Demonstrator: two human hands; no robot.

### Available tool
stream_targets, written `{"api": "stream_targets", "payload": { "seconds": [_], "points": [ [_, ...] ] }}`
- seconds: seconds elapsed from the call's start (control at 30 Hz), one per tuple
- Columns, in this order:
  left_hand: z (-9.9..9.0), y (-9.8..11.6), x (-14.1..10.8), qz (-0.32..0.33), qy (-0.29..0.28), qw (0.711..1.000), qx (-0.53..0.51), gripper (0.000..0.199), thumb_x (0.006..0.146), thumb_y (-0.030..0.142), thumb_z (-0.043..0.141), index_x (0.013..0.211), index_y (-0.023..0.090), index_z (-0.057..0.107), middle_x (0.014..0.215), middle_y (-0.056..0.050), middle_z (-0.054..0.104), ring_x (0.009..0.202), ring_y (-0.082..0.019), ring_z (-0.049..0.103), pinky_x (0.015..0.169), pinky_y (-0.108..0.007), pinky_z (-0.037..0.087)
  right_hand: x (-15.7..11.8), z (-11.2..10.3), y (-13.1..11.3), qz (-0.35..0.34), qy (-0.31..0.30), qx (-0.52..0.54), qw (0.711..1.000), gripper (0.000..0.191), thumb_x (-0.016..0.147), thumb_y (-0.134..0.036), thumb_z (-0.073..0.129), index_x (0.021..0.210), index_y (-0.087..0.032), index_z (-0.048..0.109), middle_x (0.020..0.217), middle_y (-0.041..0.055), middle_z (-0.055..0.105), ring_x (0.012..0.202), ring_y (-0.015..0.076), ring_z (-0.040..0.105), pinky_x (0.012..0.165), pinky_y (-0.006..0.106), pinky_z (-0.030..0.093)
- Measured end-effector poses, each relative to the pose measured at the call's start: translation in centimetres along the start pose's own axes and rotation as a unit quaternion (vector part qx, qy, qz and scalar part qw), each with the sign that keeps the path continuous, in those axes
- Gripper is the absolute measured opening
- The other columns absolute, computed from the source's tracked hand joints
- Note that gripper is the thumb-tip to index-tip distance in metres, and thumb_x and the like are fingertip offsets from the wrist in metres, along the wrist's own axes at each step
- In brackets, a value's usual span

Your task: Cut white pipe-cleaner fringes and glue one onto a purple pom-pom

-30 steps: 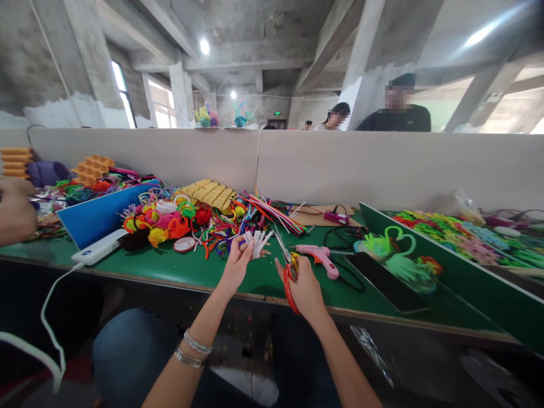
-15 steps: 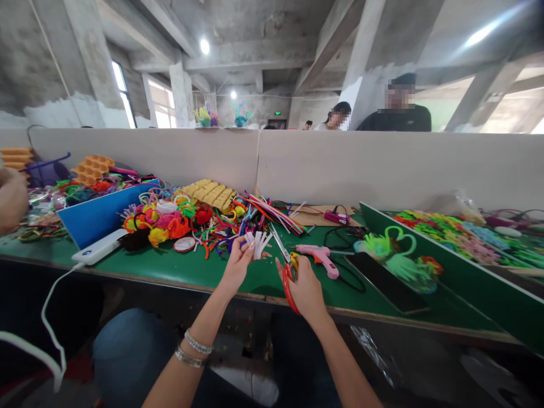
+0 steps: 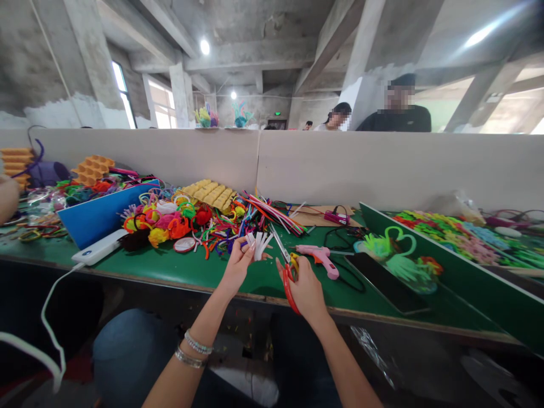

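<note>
Includes one pink glue gun [image 3: 323, 262]. Left of the glue gun, has one pair of scissors [image 3: 285, 252], one bunch of white strips [image 3: 259, 244] overlapped past counting, one white corded device [image 3: 101, 247], one blue board [image 3: 96, 218], one yellow tray [image 3: 209, 194]. Right of it, has one black-screened device [image 3: 386, 283], one green board [image 3: 454, 277].

left hand [image 3: 238, 263]: holding white strips [image 3: 258, 246] | right hand [image 3: 306, 288]: holding scissors [image 3: 286, 255] | pink glue gun [image 3: 326, 263]: on green table [image 3: 170, 269]

Red-and-yellow scissor handles [image 3: 289, 290], white strips [image 3: 260, 246], pink glue gun [image 3: 328, 266], green tabletop [image 3: 170, 273], blue panel [image 3: 100, 215]
</note>
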State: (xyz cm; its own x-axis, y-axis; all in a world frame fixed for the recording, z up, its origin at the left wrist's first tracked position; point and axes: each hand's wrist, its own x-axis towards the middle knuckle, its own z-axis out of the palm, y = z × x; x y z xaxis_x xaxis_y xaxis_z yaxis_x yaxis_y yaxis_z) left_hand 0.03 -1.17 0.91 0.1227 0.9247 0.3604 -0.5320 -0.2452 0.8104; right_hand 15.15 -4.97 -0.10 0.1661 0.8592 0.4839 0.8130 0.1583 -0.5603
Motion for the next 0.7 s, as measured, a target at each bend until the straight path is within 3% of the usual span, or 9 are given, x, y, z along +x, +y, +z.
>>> {"api": "stream_targets", "payload": {
  "seconds": [0.7],
  "points": [
    [-0.08,-0.05,0.05,-0.007,0.001,1.0,0.002,0.038,0.068,0.034,0.061,0.095,0.018,0.04,0.083,-0.004,0.066,0.066,-0.014,0.063,0.069,-0.03,0.047,-0.02,0.12,0.38,-0.004,0.003,0.003,1.0,0.031,0.073,-0.052,0.037,0.078,-0.021,0.039,0.071,-0.0002,0.051,0.061,0.0148,0.05,0.053,0.025,0.035]
  ]
}}
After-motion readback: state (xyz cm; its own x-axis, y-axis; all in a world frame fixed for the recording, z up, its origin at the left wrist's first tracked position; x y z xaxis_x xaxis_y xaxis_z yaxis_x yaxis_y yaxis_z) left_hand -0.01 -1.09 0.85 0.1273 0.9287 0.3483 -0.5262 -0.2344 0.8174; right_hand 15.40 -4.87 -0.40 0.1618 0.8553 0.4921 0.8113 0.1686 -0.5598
